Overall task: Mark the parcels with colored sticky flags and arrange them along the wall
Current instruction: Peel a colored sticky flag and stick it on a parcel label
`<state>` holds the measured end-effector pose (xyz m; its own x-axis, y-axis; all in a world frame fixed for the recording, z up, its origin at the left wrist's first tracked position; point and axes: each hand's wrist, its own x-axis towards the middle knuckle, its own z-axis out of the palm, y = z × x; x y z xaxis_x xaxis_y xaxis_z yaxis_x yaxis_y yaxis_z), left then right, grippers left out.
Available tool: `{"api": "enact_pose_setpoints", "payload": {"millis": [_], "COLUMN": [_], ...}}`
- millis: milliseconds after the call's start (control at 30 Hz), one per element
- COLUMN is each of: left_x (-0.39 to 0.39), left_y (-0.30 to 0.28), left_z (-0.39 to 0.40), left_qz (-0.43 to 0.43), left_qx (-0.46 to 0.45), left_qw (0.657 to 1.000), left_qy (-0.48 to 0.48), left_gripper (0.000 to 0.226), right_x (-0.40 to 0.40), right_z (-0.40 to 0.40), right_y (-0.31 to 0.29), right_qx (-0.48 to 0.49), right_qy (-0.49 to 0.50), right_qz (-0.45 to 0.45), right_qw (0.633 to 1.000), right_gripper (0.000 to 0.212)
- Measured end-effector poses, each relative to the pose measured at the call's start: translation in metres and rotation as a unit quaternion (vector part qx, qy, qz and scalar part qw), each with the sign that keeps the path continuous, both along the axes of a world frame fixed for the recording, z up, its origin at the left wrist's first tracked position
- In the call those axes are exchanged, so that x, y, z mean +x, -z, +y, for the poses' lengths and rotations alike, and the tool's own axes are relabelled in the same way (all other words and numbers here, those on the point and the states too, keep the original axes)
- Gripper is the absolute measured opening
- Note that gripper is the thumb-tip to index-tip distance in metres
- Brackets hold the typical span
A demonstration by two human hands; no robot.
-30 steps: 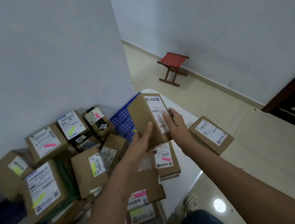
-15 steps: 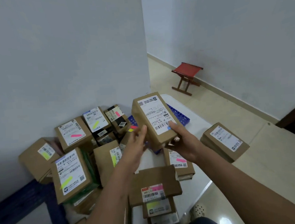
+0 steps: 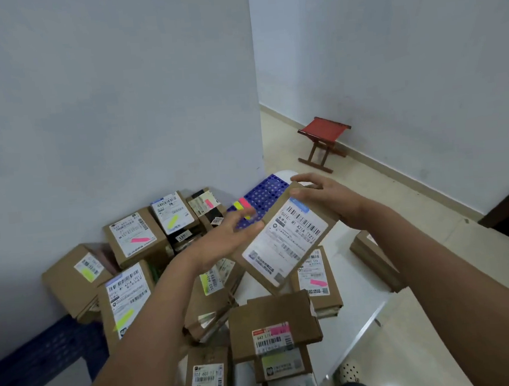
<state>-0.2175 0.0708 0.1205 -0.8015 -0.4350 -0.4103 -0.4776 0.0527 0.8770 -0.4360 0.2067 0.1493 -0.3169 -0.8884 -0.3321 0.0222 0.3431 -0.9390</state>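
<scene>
Parcel (image 3: 284,239) in your hands is the landmark here: a brown cardboard box, tilted, its white shipping label facing up, raised above the white table (image 3: 356,303). Your right hand (image 3: 323,196) grips its far upper corner, thumb on the label side and fingers curled over the top edge. Your left hand (image 3: 229,234) lies against the box's left edge with fingers stretched out toward the sticky flags (image 3: 242,205); motion blur hides whether those fingertips pinch a flag, so it only seems to be flat and holding nothing. The flags, a yellow and pink strip, sit just beyond the parcel's upper left corner, on the blue perforated tray (image 3: 269,190). Left of the held parcel, flagged boxes (image 3: 135,235) crowd against the grey wall (image 3: 102,98), wearing pink or yellow-green markers on their labels. Directly below it lies a box with a pink flag (image 3: 315,282), and nearer you a stack of flat boxes (image 3: 274,325) topped by a pink-marked label. To the parcel's right, one more box (image 3: 374,259) rests at the table's edge. Far beyond it, a red folding stool (image 3: 323,140) stands on the floor.
</scene>
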Motion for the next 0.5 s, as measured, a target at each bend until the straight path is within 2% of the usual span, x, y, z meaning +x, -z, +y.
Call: {"api": "enact_pose_setpoints", "payload": {"millis": [67, 133, 267, 367, 500], "left_x": [-0.001, -0.002, -0.002, -0.005, -0.014], "left_y": [0.007, 0.014, 0.032, 0.045, 0.057], "left_z": [0.002, 0.006, 0.016, 0.028, 0.037], "left_qz": [0.008, 0.025, 0.079, 0.136, 0.18], "left_qx": [0.116, 0.176, 0.203, 0.248, 0.261], "left_qw": [0.993, 0.984, 0.968, 0.934, 0.904], "left_qy": [0.03, 0.007, -0.128, -0.219, -0.287], "left_gripper": [0.074, 0.076, 0.07, 0.06, 0.075], "right_x": [-0.002, -0.001, 0.004, 0.022, 0.043], "right_z": [-0.005, -0.011, -0.021, -0.02, -0.017], "right_y": [-0.004, -0.003, 0.008, 0.031, 0.059], "right_qx": [0.018, 0.006, -0.041, -0.018, -0.006], "right_qy": [-0.027, -0.006, 0.18, 0.172, 0.136], "right_qz": [0.016, 0.01, -0.037, -0.1, -0.129], "right_qw": [0.999, 1.0, 0.982, 0.98, 0.982], "right_gripper": [0.044, 0.042, 0.043, 0.047, 0.057]}}
